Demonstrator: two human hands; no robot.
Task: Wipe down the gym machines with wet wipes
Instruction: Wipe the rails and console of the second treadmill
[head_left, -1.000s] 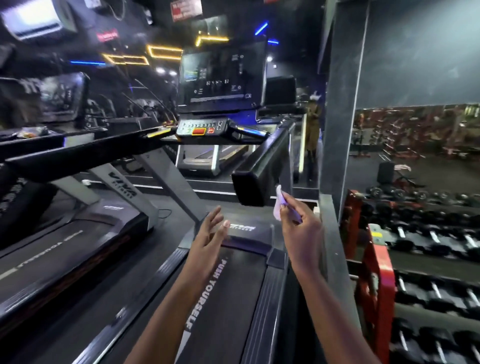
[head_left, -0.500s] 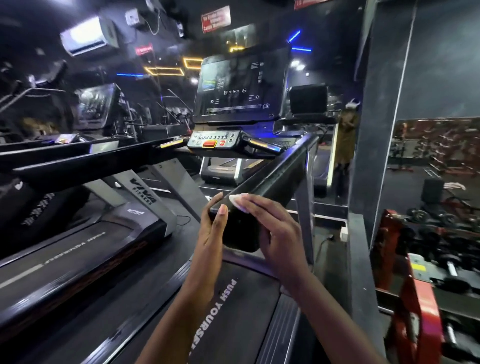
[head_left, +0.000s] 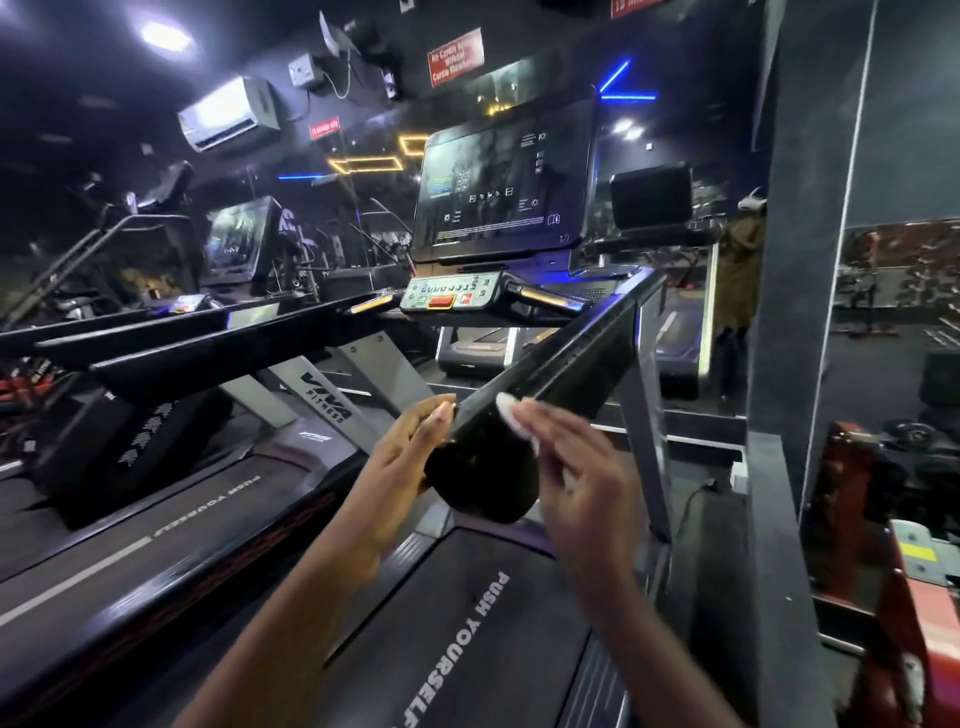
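This is a commercial gym, dim and lit by yellow neon rectangles (head_left: 366, 164) and blue neon strips (head_left: 626, 85). Black treadmills stand side by side. The near one's dark grey running belt (head_left: 467, 639) reads "PUSH YOURSELF". Above it sit a large dark touchscreen console (head_left: 504, 176) and a grey button panel with a red key (head_left: 449, 296). A grey upright (head_left: 324, 397) reads "VIVA FITNESS". A second black treadmill (head_left: 156, 525) lies to the left. On the right, a red steel rack (head_left: 914, 571) holds dark weights, and a wall mirror (head_left: 898, 291) reflects more red equipment.

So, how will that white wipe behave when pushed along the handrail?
Probably floppy: the wipe sits bunched under fingertips of the right hand. Likely light, since fingertips alone pin it. It may glide easily on the glossy handrail.
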